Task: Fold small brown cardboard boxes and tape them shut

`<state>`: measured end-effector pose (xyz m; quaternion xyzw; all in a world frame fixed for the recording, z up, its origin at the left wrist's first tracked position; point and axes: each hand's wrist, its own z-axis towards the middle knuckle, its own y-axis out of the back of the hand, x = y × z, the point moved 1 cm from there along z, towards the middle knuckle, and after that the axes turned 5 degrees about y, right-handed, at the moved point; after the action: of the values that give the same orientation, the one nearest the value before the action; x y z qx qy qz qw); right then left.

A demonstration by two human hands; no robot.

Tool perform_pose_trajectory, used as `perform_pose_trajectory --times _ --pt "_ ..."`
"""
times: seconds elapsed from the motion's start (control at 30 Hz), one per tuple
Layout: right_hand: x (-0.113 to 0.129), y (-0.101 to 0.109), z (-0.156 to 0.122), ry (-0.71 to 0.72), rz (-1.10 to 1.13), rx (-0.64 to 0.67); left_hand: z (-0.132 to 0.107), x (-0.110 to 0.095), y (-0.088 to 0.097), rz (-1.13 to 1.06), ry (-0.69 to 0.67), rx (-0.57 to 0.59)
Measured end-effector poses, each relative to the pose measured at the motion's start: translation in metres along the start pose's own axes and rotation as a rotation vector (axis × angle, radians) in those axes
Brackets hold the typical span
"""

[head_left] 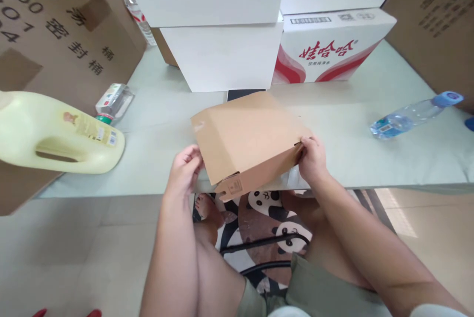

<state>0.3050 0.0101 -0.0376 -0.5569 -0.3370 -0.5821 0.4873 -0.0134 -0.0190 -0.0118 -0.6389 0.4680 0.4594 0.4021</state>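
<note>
A flat brown cardboard box (252,132) is held tilted over the front edge of the table, with a notched flap at its near left corner. My right hand (312,160) grips its right front corner, thumb on the edge and the other fingers partly hidden. At the left side, my left hand (187,165) has its fingers curled against the box edge; their tips are partly hidden. Behind the box, the edge of a flat dark object (245,94) shows on the table. Something clear, like thin plastic (295,178), lies under the box near my right hand.
A pale yellow jug (89,151) and a small clear bottle (113,102) lie on the left. On the right lies a blue-capped water bottle (411,118). White cartons (225,55), a red-and-white water carton (329,58) and large cardboard boxes (70,25) enclose the table (159,114).
</note>
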Motion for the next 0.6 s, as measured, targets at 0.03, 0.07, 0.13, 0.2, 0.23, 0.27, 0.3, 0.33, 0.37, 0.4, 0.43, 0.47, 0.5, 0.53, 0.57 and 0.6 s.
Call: perform_pose_trajectory --times 0.03,0.07,0.13,0.2,0.23,0.27,0.3,0.33,0.37,0.4,0.43,0.47,0.5,0.53,0.57,0.6 --pt "0.0 0.0 0.0 0.009 0.019 -0.002 0.006 0.0 -0.001 0.088 -0.119 -0.154" --pt "0.0 0.0 0.001 0.015 0.041 0.004 0.01 0.001 -0.004 0.177 -0.205 -0.237" --pt "0.0 0.0 0.0 0.012 0.092 0.046 0.016 0.003 -0.008 0.268 -0.228 -0.217" --pt "0.002 0.0 -0.001 0.016 0.129 0.108 0.017 0.006 -0.01 0.216 -0.137 -0.127" --pt "0.003 0.001 -0.001 0.023 0.131 0.141 0.016 0.006 -0.011 0.158 -0.091 -0.109" --pt "0.003 0.002 -0.002 0.032 0.116 0.17 0.015 0.006 -0.011 0.098 -0.059 -0.112" --pt "0.004 0.004 -0.003 0.04 0.085 0.193 0.014 0.004 -0.012 0.042 -0.051 -0.137" --pt "0.005 0.006 -0.003 0.043 0.04 0.212 0.012 0.002 -0.012 -0.002 -0.055 -0.166" --pt "0.006 0.007 -0.003 0.039 -0.014 0.222 0.01 -0.001 -0.013 -0.027 -0.064 -0.186" --pt "0.007 0.009 -0.002 0.029 -0.074 0.226 0.009 -0.004 -0.015 -0.045 -0.072 -0.202" --pt "0.008 0.01 -0.002 0.018 -0.138 0.228 0.008 -0.006 -0.016 -0.062 -0.074 -0.216" --pt "0.009 0.012 -0.001 0.006 -0.203 0.232 0.008 -0.008 -0.017 -0.086 -0.064 -0.231" --pt "0.01 0.012 0.0 -0.003 -0.264 0.245 0.008 -0.01 -0.018 -0.121 -0.036 -0.245" --pt "0.01 0.012 0.0 -0.006 -0.313 0.267 0.009 -0.01 -0.018 -0.167 0.008 -0.253" --pt "0.011 0.013 0.001 -0.004 -0.348 0.297 0.01 -0.008 -0.017 -0.221 0.057 -0.254" --pt "0.011 0.013 0.003 -0.002 -0.366 0.334 0.011 -0.007 -0.015 -0.276 0.104 -0.232"
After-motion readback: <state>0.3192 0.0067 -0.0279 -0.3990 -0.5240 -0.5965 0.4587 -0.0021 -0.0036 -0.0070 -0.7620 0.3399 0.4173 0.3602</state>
